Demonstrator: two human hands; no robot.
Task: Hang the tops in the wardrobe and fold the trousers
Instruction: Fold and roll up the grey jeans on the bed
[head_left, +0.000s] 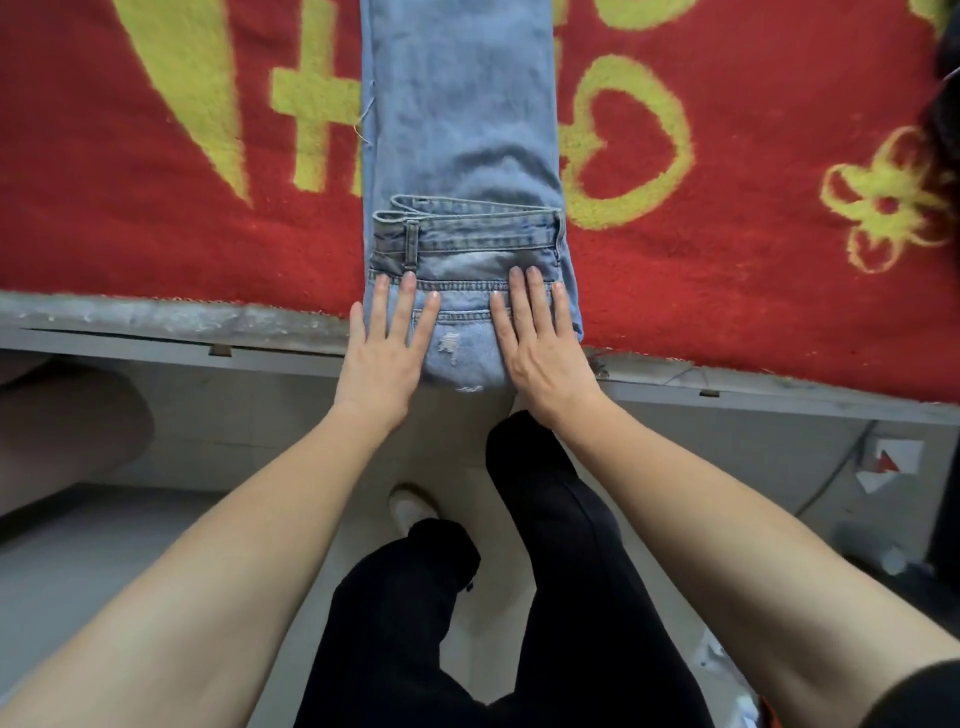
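Light-blue jeans (457, 130), one pair, waistband end folded back over the legs, on red-and-yellow blanket (156, 234); left hand (382, 358) and right hand (540, 348) pressed flat on fold, fingers (535, 296) straight, spread, gripping nothing; waistband just beyond them, legs extending farther.

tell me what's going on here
A person is folding a pair of light blue jeans on a red blanket. The waist end is folded back over the legs, which stretch away. The left hand and right hand both press flat on that fold near the blanket's edge.
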